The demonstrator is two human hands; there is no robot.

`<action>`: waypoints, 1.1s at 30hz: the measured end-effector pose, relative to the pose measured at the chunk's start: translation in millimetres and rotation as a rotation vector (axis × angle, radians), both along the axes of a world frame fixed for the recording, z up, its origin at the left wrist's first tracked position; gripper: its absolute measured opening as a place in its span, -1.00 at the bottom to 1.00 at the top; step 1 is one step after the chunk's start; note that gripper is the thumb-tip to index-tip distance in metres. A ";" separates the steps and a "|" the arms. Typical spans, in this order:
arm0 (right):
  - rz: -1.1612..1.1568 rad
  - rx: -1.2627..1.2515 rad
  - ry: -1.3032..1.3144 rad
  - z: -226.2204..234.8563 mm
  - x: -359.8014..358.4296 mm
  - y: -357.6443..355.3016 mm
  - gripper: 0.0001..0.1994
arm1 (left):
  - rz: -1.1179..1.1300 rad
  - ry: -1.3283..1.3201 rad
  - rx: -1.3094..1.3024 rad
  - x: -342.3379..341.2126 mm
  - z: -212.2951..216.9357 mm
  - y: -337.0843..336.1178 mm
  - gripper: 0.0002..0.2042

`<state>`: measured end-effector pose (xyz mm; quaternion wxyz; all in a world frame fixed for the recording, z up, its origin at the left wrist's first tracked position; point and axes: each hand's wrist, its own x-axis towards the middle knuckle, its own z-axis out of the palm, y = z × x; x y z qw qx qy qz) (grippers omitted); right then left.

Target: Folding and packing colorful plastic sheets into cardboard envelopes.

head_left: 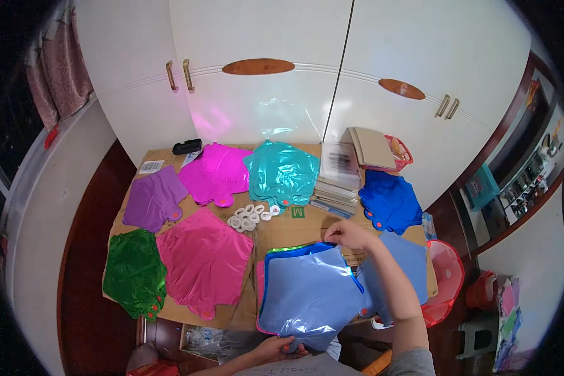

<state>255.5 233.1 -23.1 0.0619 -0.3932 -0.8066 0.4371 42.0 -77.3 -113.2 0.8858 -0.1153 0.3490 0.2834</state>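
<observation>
A stack of flat, uninflated foil balloons [307, 294] lies in front of me, pale blue on top with blue, green and pink edges showing beneath. My right hand [351, 236] pinches the stack's far corner between thumb and fingers. At the near edge my left hand [276, 349] is closed on the tail of the stack, where a small red dot shows. Partly under my right forearm lies another pale blue foil balloon pile [398, 269]. Just left of the stack is a pink foil balloon pile [207, 266].
Cardboard [282, 235] covers the table. Around it lie green [135, 272], purple [153, 197], magenta [216, 172], teal [282, 172] and dark blue [391, 200] balloon piles. White rings [245, 217], stacked cards [335, 194] and a red basket [396, 153] sit among them. A red basin [445, 282] stands right.
</observation>
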 end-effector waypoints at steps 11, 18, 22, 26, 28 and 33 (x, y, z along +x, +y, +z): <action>0.106 -0.190 0.161 5.6 -11.3 -11.0 -0.85 | -0.157 -0.135 0.212 -11.0 13.9 0.4 -0.51; 0.115 -0.035 0.068 5.2 -14.9 -9.3 -0.86 | -0.228 0.061 0.175 -7.4 40.5 10.5 -0.52; 0.064 -0.029 -0.005 -6.4 -21.0 -6.3 -0.87 | -0.152 -0.094 0.169 -7.8 6.6 3.7 -0.51; 0.084 0.097 -0.059 -4.2 -25.1 -10.5 -0.85 | -0.154 0.035 0.164 -3.1 26.9 11.1 -0.45; 0.118 0.096 -0.048 -2.9 -24.4 -12.1 -0.85 | -0.151 -0.046 0.159 -3.7 18.3 12.1 -0.43; 0.203 0.073 -0.023 -1.2 -22.7 -13.1 -0.84 | -0.094 -0.235 0.102 -5.7 -3.2 11.2 -0.39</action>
